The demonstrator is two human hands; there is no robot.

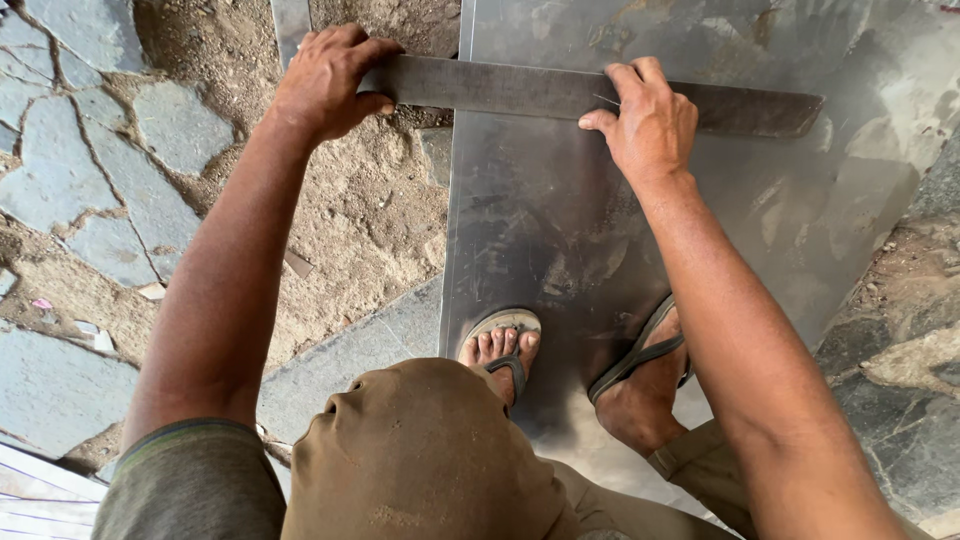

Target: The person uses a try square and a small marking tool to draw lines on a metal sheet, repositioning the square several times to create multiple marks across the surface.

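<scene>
A large grey metal sheet lies flat on the ground. Across its far part rests a long dark flat metal bar, set crosswise like a straightedge. My left hand grips the bar's left end, which overhangs the sheet's left edge. My right hand presses down on the bar near its middle, and a thin pointed scriber seems pinched in its fingers against the bar's edge. Both my feet in flip-flops, the left foot and the right foot, stand on the sheet's near part.
Left of the sheet is sandy dirt with irregular grey paving stones. Rough stone borders the sheet on the right. My bent knee in brown trousers fills the lower middle.
</scene>
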